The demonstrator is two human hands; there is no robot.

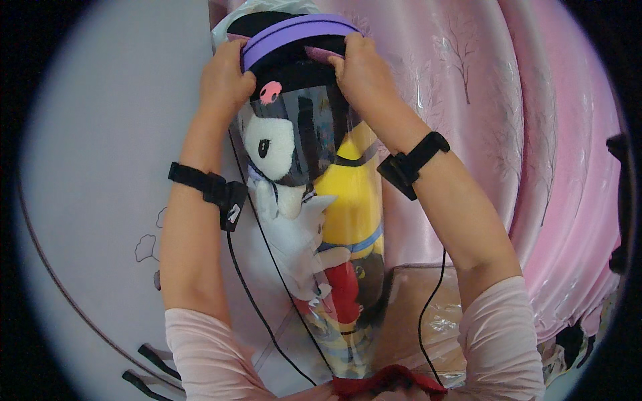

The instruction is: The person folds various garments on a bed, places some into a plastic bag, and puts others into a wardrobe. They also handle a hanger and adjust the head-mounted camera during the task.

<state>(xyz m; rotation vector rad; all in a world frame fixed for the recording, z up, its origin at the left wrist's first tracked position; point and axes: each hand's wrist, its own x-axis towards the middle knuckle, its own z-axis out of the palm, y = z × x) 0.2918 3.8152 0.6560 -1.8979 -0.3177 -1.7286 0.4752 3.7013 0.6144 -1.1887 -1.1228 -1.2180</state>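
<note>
A tall, transparent cylinder (pixel 378 210) packed with plush toys stands in front of me, with a purple rim (pixel 303 32) around its top. My left hand (pixel 225 75) grips the left side of this rim, thumb towards me. On the opposite side, my right hand (pixel 363 70) is closed around the rim's right end. Just below the rim sits a black and white plush toy (pixel 271 145) with a pink skull emblem (pixel 271 92). Lower down are a white plush toy (pixel 291 240), a yellow one (pixel 353 200) and a red item (pixel 343 293).
Pink satin fabric (pixel 466 125) hangs in folds at the right. A brown box (pixel 424 311) under shiny plastic is beside the cylinder's lower right. A pale wall (pixel 110 150) rises at left. Black cables (pixel 251 311) run from devices strapped to my forearms. Thin plastic (pixel 296 6) shows behind the rim.
</note>
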